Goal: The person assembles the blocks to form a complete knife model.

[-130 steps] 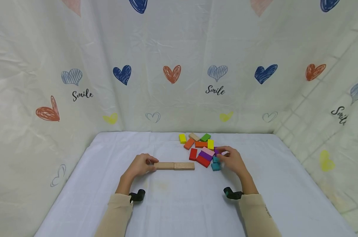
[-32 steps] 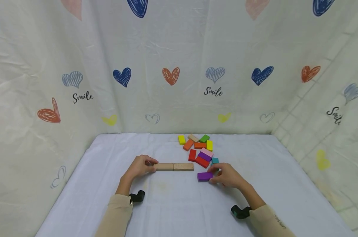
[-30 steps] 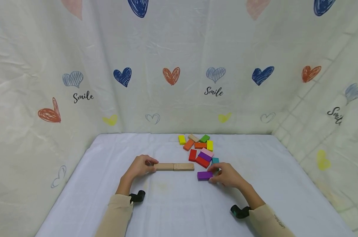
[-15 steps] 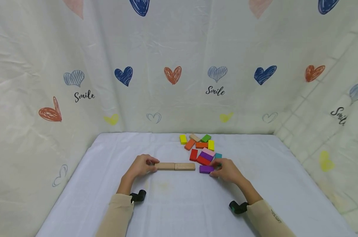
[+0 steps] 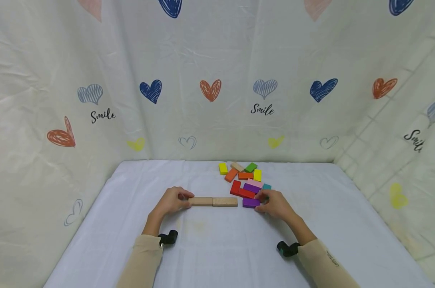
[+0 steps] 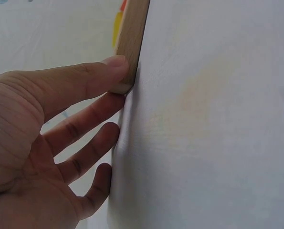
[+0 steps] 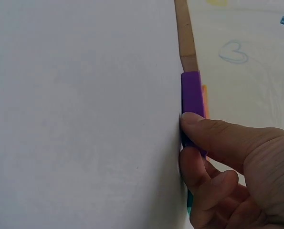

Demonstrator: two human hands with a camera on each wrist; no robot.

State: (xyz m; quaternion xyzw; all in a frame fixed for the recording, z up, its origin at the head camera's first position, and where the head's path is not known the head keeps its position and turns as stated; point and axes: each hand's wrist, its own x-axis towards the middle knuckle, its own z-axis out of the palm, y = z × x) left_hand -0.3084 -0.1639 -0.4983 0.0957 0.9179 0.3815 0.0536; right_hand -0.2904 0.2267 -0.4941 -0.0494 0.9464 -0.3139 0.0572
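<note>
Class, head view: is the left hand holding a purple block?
No, the left hand grips a wooden block; the right hand holds a purple block.

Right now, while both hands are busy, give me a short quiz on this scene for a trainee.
1. Which block does the right hand hold?
2. True or false: the left hand grips one end of a plain wooden block.
3. How many yellow blocks show in the head view?

Key: 1. The front purple block. 2. True. 3. Two.
</note>
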